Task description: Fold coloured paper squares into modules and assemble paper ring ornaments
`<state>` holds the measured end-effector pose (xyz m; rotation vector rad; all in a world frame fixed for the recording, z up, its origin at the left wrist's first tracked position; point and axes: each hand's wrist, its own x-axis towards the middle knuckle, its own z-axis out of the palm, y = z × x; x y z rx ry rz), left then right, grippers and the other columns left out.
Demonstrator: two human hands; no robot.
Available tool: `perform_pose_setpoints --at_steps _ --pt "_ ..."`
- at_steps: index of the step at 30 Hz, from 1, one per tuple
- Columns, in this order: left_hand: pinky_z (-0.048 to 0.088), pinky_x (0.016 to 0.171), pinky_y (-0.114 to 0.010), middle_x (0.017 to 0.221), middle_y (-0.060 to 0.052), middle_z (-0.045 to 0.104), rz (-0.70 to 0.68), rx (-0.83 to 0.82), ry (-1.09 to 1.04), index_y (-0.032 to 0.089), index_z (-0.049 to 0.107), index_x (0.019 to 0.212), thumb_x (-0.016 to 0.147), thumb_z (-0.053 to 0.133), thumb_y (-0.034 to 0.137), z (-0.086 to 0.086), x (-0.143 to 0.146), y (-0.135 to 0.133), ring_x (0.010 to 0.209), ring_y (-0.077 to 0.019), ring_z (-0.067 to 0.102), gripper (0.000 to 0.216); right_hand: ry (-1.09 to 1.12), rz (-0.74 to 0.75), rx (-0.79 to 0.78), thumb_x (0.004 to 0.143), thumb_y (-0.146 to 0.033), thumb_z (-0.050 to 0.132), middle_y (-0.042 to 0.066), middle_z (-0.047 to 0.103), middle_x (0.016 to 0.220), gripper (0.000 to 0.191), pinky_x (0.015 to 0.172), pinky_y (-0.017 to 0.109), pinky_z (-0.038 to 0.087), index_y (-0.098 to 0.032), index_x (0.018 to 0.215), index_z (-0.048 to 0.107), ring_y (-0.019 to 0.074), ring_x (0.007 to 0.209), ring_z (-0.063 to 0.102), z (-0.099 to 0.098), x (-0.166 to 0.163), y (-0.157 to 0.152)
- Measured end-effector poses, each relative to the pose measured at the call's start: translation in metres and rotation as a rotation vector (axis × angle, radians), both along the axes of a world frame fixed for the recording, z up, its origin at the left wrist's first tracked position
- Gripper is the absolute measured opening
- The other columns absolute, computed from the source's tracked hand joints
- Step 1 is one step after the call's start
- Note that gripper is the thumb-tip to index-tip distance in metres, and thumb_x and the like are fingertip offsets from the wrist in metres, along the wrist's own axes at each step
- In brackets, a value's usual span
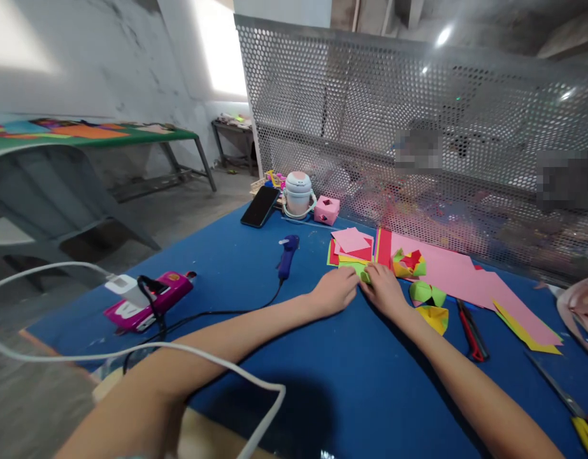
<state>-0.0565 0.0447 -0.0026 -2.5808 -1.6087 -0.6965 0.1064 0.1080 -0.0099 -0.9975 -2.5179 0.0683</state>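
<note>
My left hand [336, 291] and my right hand [382, 290] meet over a small piece of green paper [358, 270] at the table's middle. Both have their fingers closed on it, one at each side. Just beyond lies a stack of pink, red and yellow paper squares [351, 241]. To the right of my right hand sit folded paper pieces: a green-and-red one [409, 262], a green one [426, 293] and a yellow one [434, 318]. My fingers partly hide the paper between them.
A blue glue gun [287, 256] with a black cord lies left of my hands, near a magenta power strip [153, 301]. Behind stand a phone [260, 206], a white lidded container [298, 193] and a pink paper cube [327, 210]. A red cutter [472, 331] and scissors [568, 401] lie right.
</note>
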Motion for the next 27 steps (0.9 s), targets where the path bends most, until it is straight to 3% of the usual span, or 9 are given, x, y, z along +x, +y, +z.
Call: perform_pose_setpoints --at_steps 4,7,12,16,22,27 --pt "0.042 0.088 -0.036 0.110 -0.011 0.053 0.208 0.032 -0.173 0.015 0.055 0.097 0.080 0.044 0.011 -0.003 0.004 0.044 0.103 -0.0227 0.049 0.021 -0.070 -0.025 0.087 0.087 -0.029 0.048 0.014 0.061 0.094 0.019 0.077 0.037 0.041 -0.014 0.094 0.056 0.0265 0.087 0.054 -0.010 0.010 0.006" --pt "0.040 0.091 -0.042 0.120 -0.014 0.047 0.342 0.042 -0.274 0.014 0.051 0.104 0.077 0.046 0.009 -0.012 -0.007 0.060 0.112 -0.0262 0.044 0.028 -0.085 -0.035 0.130 0.089 -0.030 0.045 0.012 0.062 0.094 0.019 0.077 0.035 0.041 -0.015 0.092 0.057 0.0253 0.086 0.054 -0.012 0.011 0.006" --pt "0.046 0.081 -0.036 0.100 -0.009 0.056 0.353 0.016 -0.342 0.015 0.052 0.096 0.073 0.044 0.003 -0.024 -0.026 0.065 0.095 -0.0206 0.053 0.028 -0.078 -0.054 0.165 0.090 -0.029 0.044 0.010 0.063 0.094 0.017 0.079 0.033 0.040 -0.017 0.090 0.057 0.0231 0.088 0.054 -0.011 0.010 0.004" --pt "0.047 0.078 -0.033 0.095 -0.007 0.057 0.308 0.025 -0.304 0.016 0.053 0.090 0.074 0.044 0.004 -0.021 -0.033 0.050 0.091 -0.0195 0.053 0.021 -0.071 -0.040 0.171 0.090 -0.028 0.044 0.009 0.063 0.093 0.017 0.078 0.032 0.040 -0.017 0.090 0.057 0.0225 0.088 0.054 -0.012 0.010 0.005" --pt "0.044 0.080 -0.031 0.094 -0.008 0.057 0.217 0.043 -0.111 0.016 0.054 0.094 0.086 0.036 0.015 0.002 -0.052 -0.003 0.092 -0.0195 0.053 0.020 -0.039 -0.047 0.156 0.089 -0.026 0.043 0.009 0.063 0.089 0.016 0.076 0.032 0.039 -0.017 0.088 0.057 0.0224 0.085 0.054 -0.014 0.010 0.007" --pt "0.044 0.067 -0.032 0.077 -0.008 0.057 0.216 0.031 0.035 0.015 0.056 0.085 0.086 0.037 0.019 0.018 -0.071 -0.037 0.072 -0.0203 0.055 0.020 -0.045 -0.083 0.166 0.089 -0.025 0.044 0.008 0.063 0.089 0.015 0.077 0.030 0.039 -0.017 0.087 0.057 0.0212 0.085 0.054 -0.012 0.008 0.007"
